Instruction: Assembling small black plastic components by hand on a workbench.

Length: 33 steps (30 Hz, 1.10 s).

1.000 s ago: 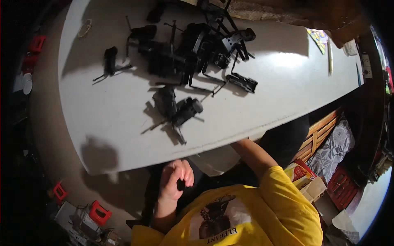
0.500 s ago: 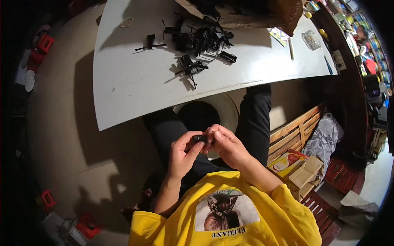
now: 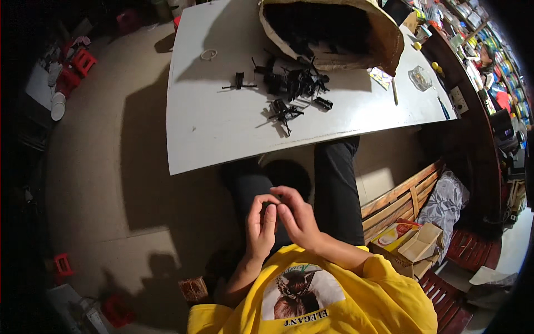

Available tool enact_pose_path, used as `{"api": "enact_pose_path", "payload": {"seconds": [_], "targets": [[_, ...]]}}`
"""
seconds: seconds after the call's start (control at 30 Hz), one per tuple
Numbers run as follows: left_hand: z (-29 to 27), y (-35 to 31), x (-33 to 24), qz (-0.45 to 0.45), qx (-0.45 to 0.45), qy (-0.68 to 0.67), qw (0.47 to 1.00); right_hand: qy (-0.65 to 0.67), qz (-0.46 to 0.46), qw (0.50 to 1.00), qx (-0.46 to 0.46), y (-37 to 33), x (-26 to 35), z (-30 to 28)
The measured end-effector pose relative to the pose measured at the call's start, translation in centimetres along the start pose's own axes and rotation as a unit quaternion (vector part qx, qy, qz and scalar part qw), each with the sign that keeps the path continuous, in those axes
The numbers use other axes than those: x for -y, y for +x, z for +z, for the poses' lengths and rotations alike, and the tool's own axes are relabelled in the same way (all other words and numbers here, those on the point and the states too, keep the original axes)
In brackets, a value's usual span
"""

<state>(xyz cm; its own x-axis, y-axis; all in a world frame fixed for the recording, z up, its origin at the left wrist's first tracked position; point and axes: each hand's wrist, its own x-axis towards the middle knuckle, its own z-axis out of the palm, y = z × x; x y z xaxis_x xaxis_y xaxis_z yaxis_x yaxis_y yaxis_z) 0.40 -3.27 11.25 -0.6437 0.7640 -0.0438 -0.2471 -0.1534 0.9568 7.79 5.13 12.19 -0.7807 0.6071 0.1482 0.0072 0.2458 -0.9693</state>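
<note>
My left hand point(image 3: 260, 227) and my right hand point(image 3: 299, 218) meet over my lap, below the table's near edge. Their fingers are curled and pressed together around a small black plastic part, which is almost wholly hidden between them now. Beyond my hands, a loose pile of similar black plastic parts point(image 3: 292, 82) with thin rods lies on the white table point(image 3: 217, 131). One smaller black piece point(image 3: 239, 80) sits apart, left of the pile. Nearer the edge is another small cluster of black parts point(image 3: 285, 111).
Behind the pile, a large open sack point(image 3: 397, 47) holds dark contents. A glass dish point(image 3: 420, 79) and a pen point(image 3: 395, 92) lie at the table's right. Under the table, between my legs, is a dark round container point(image 3: 289, 173). A wooden bench point(image 3: 403, 189) bears cardboard boxes point(image 3: 421, 243).
Both hands have drawn closer together, and the black part that showed between the fingers is now mostly covered. The whole view has shifted, bringing more of the sack into sight.
</note>
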Motion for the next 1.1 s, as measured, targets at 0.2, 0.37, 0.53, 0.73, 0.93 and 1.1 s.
{"api": "enact_pose_path", "payload": {"seconds": [0.2, 0.37, 0.53, 0.73, 0.93, 1.1], "targets": [[-0.2, 0.2, 0.9, 0.007, -0.015, -0.039, 0.999, -0.029, -0.033, 0.999, 0.012, 0.2, -0.4, -0.3], [0.6, 1.9, 1.1, 0.096, 0.016, 0.109, 0.989, -0.176, -0.144, 0.974, 0.023, 1.4, -0.5, -3.9], [2.9, 3.9, 0.9, 0.182, 0.050, 0.271, 0.944, -0.160, -0.069, 0.984, 0.048, 1.4, -0.9, -7.8], [6.6, 4.8, 1.2, 0.126, 0.112, 0.430, 0.887, -0.163, 0.004, 0.986, 0.025, 1.4, -2.3, -10.6], [8.4, 6.7, -0.4, 0.216, 0.176, 0.498, 0.821, -0.088, 0.089, 0.992, -0.011, 2.2, -4.3, -13.1], [7.9, 6.9, -1.7, 0.054, 0.077, 0.198, 0.976, 0.279, 0.199, 0.939, 0.005, 3.0, -3.1, -15.1]]}}
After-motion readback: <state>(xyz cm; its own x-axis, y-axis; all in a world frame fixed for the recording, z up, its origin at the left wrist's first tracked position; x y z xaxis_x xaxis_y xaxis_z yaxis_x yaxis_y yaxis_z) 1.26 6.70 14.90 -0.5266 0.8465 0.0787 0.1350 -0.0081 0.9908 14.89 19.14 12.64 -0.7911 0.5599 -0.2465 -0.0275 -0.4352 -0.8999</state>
